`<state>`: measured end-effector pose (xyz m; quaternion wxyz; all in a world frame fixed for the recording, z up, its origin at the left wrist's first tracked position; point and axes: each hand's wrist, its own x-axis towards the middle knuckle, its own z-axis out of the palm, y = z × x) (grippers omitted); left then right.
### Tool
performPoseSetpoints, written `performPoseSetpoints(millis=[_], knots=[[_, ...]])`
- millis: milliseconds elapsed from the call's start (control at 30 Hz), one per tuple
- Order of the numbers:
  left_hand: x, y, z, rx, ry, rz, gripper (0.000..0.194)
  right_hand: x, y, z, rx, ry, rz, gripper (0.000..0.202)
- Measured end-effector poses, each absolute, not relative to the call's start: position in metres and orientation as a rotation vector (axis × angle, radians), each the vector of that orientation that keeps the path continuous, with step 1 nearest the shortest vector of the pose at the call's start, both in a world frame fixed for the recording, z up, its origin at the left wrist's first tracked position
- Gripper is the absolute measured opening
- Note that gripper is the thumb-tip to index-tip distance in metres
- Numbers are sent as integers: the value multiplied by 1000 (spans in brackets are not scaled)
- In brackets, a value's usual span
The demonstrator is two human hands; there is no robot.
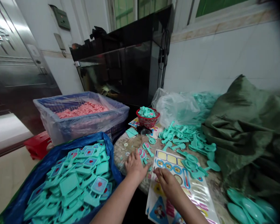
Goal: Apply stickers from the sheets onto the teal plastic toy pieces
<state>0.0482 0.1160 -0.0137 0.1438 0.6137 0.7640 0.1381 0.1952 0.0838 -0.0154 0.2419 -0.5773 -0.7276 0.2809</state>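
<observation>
My left hand (135, 166) rests with its fingers spread at the table's left part, just below several small green pieces with pink stickers (142, 155). My right hand (166, 180) is over a sheet of colourful stickers (160, 196), its fingers bent and pressed together near the sheet's left edge. What it pinches, if anything, is too small to make out. Loose green spoon-like pieces (177, 133) lie in a heap behind the sheet, and some rest on its right edge (193, 166).
A red basket (147, 122) of green pieces stands at the table's back. On the left are a blue bag (109, 149) of green pieces and a plastic-lined crate (81, 124) of pink ones. Dark green cloth (245, 130) and clear plastic bags (177, 107) lie right.
</observation>
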Motion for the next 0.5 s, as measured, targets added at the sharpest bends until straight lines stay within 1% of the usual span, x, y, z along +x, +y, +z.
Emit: performPoseSetpoints(millis=[100, 200, 367, 500], knots=[[51, 119, -20, 1773, 2231, 385, 87, 173, 143, -10, -1692, -1974, 665, 27], [48, 122, -23, 1788, 2232, 395, 79, 156, 176, -14, -1794, -1950, 625, 18], [41, 127, -19, 1792, 2231, 397, 70, 148, 195, -28, -1880, -1954, 665, 23], [40, 127, -19, 1839, 2166, 427, 70, 158, 197, -34, -1881, -1926, 744, 21]])
